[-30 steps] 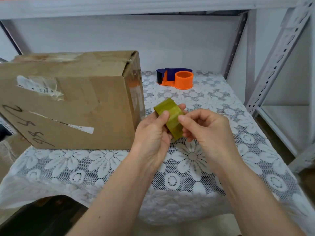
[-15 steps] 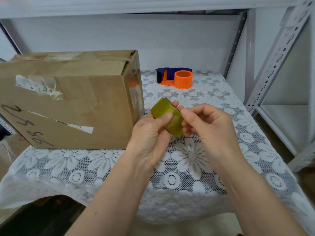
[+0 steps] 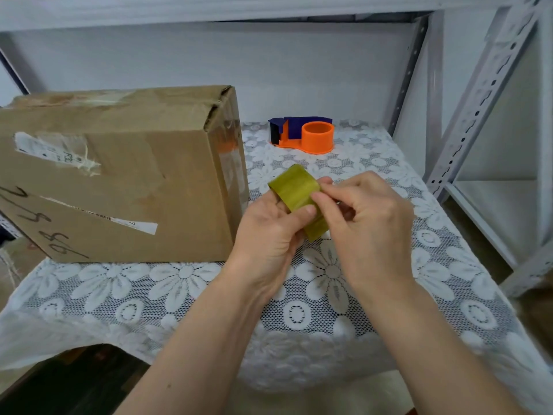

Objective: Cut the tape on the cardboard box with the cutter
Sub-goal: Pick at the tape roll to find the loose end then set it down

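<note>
Had the tape roll (image 3: 294, 194) gripped in my left hand (image 3: 270, 232), right hand (image 3: 368, 217) pinching at it, probably hunting the end, cardboard box (image 3: 119, 175) just left, orange cutter (image 3: 302, 134) behind.

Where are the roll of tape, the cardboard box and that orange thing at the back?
roll of tape (image 3: 294, 190): head view, on its outer olive band.
cardboard box (image 3: 125, 187): head view, on its front face.
orange tape cutter (image 3: 317, 140): head view, on its round orange drum.
</note>
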`<control>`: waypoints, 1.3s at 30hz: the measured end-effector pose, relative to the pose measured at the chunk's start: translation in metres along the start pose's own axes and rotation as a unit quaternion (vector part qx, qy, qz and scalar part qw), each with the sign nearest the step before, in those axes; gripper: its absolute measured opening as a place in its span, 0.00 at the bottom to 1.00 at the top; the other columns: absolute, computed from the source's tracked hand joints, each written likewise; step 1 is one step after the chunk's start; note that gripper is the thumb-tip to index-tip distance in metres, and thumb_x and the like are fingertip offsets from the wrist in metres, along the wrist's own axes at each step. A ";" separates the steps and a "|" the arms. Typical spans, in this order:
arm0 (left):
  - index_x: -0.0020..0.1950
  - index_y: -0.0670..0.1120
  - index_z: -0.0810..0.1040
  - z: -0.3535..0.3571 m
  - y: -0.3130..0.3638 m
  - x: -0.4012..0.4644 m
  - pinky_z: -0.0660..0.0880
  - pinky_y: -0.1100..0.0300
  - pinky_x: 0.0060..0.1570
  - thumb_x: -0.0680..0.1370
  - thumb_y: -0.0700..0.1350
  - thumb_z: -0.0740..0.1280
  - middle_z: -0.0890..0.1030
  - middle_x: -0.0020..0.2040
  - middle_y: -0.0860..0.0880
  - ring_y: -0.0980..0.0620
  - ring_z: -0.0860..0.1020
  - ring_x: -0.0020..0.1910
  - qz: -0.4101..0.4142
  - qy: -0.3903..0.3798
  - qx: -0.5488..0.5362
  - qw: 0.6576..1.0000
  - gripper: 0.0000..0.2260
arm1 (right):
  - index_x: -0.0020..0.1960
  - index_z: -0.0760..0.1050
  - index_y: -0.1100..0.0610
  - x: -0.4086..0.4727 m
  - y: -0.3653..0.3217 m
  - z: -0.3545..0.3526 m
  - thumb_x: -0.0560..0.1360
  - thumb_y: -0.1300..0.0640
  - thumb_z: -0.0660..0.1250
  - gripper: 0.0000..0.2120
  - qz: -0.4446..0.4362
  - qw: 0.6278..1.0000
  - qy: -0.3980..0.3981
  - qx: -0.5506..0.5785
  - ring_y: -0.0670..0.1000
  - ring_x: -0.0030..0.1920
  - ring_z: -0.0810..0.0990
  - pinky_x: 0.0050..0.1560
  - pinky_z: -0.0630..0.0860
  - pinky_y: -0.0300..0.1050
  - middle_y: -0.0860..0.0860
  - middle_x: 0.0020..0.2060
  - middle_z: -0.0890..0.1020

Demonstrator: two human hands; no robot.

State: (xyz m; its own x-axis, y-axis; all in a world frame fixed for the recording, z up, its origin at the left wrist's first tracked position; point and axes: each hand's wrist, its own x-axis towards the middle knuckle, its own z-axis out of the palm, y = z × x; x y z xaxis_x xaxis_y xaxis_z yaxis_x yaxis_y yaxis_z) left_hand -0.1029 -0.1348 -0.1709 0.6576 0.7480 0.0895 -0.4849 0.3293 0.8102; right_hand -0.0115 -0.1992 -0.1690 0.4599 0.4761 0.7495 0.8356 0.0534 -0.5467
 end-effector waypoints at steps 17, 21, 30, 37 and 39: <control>0.66 0.35 0.71 -0.007 -0.008 0.001 0.78 0.60 0.54 0.77 0.26 0.61 0.81 0.59 0.38 0.44 0.80 0.58 0.039 -0.005 0.114 0.993 0.18 | 0.39 0.85 0.57 0.003 0.002 0.001 0.71 0.60 0.73 0.02 0.105 0.994 -0.028 0.027 0.48 0.35 0.79 0.40 0.78 0.45 0.52 0.36 0.83; 0.67 0.34 0.71 -0.006 -0.008 0.003 0.79 0.60 0.51 0.77 0.27 0.61 0.80 0.60 0.38 0.44 0.80 0.58 0.030 -0.006 0.077 0.997 0.18 | 0.39 0.85 0.56 0.005 0.004 0.001 0.71 0.59 0.73 0.03 0.116 0.992 -0.021 0.044 0.47 0.33 0.78 0.36 0.75 0.37 0.51 0.35 0.83; 0.67 0.35 0.70 -0.003 -0.012 0.003 0.77 0.57 0.58 0.77 0.26 0.60 0.81 0.59 0.39 0.45 0.80 0.59 0.065 -0.002 0.100 0.993 0.19 | 0.44 0.85 0.59 0.002 0.002 0.003 0.70 0.58 0.74 0.05 0.064 0.998 0.005 0.014 0.51 0.33 0.79 0.36 0.79 0.48 0.54 0.35 0.82; 0.67 0.35 0.69 -0.006 -0.015 0.001 0.77 0.58 0.59 0.77 0.26 0.61 0.80 0.60 0.40 0.46 0.80 0.60 0.067 0.011 0.115 0.991 0.19 | 0.41 0.85 0.59 0.001 0.003 0.007 0.71 0.58 0.73 0.04 0.107 0.993 -0.012 0.038 0.50 0.34 0.79 0.37 0.76 0.41 0.53 0.35 0.82; 0.67 0.35 0.69 -0.006 -0.016 0.000 0.76 0.57 0.60 0.77 0.26 0.61 0.81 0.60 0.41 0.47 0.80 0.60 0.065 0.014 0.114 0.991 0.19 | 0.39 0.85 0.59 0.001 0.005 0.008 0.71 0.58 0.73 0.04 0.124 0.991 -0.013 0.051 0.49 0.34 0.78 0.37 0.75 0.39 0.53 0.35 0.82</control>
State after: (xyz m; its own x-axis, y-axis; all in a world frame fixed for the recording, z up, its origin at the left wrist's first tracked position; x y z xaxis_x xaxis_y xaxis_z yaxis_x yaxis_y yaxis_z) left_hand -0.0983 -0.1364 -0.1870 0.5808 0.7918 0.1887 -0.4199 0.0928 0.9028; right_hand -0.0095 -0.1910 -0.1738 0.6383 0.5088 0.5776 0.6623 0.0195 -0.7490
